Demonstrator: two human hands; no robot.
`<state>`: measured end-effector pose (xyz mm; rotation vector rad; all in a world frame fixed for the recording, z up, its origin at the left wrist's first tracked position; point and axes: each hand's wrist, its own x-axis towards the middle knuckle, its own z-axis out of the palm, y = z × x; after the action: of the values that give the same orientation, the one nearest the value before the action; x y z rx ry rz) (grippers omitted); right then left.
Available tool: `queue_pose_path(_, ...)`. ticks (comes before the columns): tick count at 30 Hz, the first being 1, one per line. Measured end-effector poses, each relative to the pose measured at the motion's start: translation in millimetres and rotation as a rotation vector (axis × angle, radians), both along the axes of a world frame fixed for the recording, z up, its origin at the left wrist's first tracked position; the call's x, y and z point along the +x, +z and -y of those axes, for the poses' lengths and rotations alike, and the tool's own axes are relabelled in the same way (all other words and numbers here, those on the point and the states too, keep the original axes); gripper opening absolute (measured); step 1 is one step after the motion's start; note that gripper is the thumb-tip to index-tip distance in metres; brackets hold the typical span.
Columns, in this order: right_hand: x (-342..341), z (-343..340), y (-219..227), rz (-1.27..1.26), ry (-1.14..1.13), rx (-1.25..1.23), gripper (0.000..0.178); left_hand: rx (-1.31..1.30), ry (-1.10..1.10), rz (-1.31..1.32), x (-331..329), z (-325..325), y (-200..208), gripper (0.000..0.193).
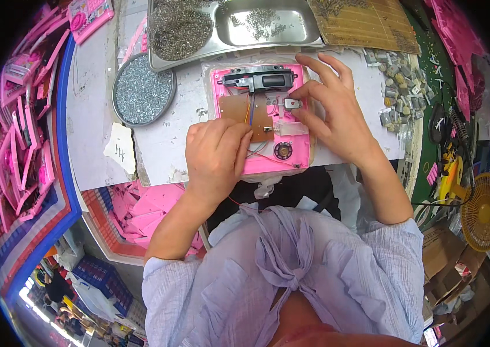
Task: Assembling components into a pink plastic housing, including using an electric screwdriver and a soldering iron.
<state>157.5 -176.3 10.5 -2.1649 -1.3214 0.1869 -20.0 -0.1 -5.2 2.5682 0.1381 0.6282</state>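
An opened pink plastic housing (248, 169) lies on the table in front of me. Fixed inside it are a brown circuit board (235, 111), a long black part (267, 81) along the far edge and a small round speaker (283, 151) at the near right. My right hand (337, 113) has thumb and index finger around a small silver motor (291, 104) at the housing's right side. Curled fingers of my left hand (216, 151) press together over the board, close to thin coloured wires (251, 110); whatever they pinch is hidden. Clear tape (291, 128) sits below the motor.
Beyond the housing stands a metal tray (222, 43) of small screws, with a round dish (171, 95) of screws to its left. Small motors (392, 95) are heaped at right. Pink housings (19, 144) fill the far left; pink pieces (149, 211) lie in a bin below the table.
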Motion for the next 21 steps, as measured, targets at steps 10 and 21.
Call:
queue_pose_path(10, -13.2, -37.0, 17.1, 0.141, 0.163, 0.179, 0.023, 0.008, 0.002, 0.011, -1.6, -7.3, 0.6, 0.019)
queue_pose_path(21, -13.6, -61.4, 0.8, 0.21, 0.201, 0.15, 0.016, -0.13, 0.037, 0.042, 0.3, -23.0, -0.4, 0.016)
